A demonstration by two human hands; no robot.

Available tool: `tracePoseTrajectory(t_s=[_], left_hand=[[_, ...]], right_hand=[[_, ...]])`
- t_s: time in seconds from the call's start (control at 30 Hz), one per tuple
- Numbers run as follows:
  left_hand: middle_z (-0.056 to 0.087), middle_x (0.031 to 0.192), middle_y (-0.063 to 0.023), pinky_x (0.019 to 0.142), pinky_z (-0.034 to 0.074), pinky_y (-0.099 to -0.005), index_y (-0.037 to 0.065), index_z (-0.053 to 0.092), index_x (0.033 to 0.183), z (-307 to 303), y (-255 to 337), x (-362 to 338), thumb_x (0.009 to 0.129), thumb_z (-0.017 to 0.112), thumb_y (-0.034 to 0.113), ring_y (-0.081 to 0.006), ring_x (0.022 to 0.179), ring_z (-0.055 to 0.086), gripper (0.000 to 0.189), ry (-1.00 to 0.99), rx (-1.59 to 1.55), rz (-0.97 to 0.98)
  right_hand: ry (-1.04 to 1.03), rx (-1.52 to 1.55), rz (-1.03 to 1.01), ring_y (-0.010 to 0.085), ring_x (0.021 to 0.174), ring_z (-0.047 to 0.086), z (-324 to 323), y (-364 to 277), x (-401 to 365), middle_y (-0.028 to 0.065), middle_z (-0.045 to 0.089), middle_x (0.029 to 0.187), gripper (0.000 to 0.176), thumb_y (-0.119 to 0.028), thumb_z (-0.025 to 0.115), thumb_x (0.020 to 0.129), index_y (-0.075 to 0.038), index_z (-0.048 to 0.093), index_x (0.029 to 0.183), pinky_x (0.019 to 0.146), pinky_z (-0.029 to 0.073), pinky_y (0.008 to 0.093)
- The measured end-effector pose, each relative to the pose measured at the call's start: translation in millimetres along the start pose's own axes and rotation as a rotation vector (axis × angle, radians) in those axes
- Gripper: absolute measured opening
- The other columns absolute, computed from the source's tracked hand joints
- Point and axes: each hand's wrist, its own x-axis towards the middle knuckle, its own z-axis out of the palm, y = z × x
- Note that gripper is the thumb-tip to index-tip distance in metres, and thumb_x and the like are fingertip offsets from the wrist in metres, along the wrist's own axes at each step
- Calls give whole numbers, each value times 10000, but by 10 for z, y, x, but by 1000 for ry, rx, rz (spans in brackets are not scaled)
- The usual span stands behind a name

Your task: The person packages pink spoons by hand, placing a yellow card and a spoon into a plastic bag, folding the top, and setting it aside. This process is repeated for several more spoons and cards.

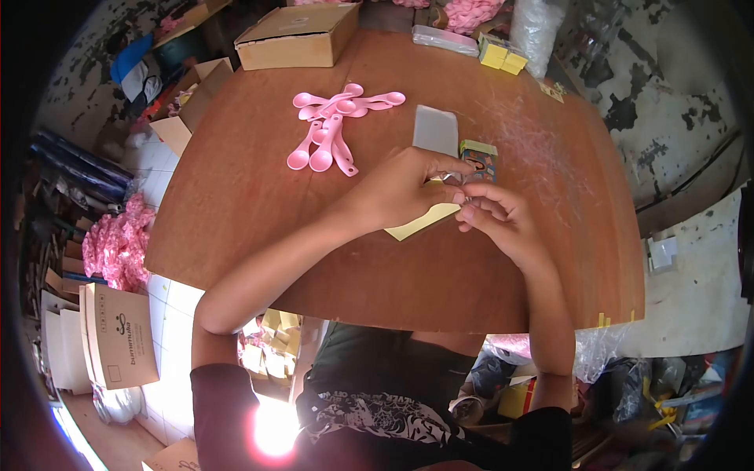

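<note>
My left hand (404,188) and my right hand (503,220) meet over the right half of the table, fingertips almost touching. Both are closed in a pinch on a small shiny clear plastic piece (452,179), mostly covered by the fingers. Under them lies a pale yellow card or flat box (420,224), partly hidden. Just beyond my fingers is a small printed box (479,161) with a yellow-green edge. A whitish flat stack (436,129) lies behind my left hand. Farther left sits a loose pile of pink plastic spoons (322,153).
The brown wooden table (377,290) has thin clear plastic strips (534,141) scattered at right. At the back stand a cardboard box (298,39), yellow small boxes (503,55) and a clear plastic roll (538,31). Left on the floor are a carton (122,337) and pink wrapped goods (122,243).
</note>
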Motion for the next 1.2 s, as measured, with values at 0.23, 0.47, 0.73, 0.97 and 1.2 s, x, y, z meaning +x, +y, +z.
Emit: tracePoseTrajectory(t_s=[0.23,0.47,0.73,0.97,1.2], left_hand=[[704,1002,-205,825,537,-334,-41,595,1236,48,201,24,881,691,141,-236,913,703,410,-70,49,70],[694,1050,-141,820,498,-369,33,549,1274,-192,-57,-406,852,711,181,-257,946,670,476,-323,166,-167],[678,1068,-107,875,477,-345,31,599,1199,-269,-272,-441,829,735,160,-213,987,633,414,-424,-130,-6],[653,1112,-132,917,469,-355,16,597,1189,-311,-224,-451,839,728,146,-221,1035,612,396,-430,-208,-77],[682,1046,-68,814,487,-298,30,571,1262,-271,-269,-463,876,718,199,-120,916,607,446,-415,-175,-91]], right_hand=[[-97,-142,99,145,802,677,7,44,-24,74,671,916,235,-63,640,923,37,627,1135,725,560,283],[-167,-220,141,145,733,691,-205,-252,404,89,680,889,241,-97,593,949,18,632,1157,668,530,258],[-18,-975,-358,241,859,703,-55,389,2101,123,718,956,220,-90,649,866,-7,676,1067,760,538,364],[-230,-1114,-211,350,910,668,103,590,2809,173,695,940,168,-57,624,832,-81,705,977,753,517,439],[-255,-1552,-156,360,962,664,184,407,2541,151,686,1001,278,6,609,809,-114,658,1055,812,522,467]])
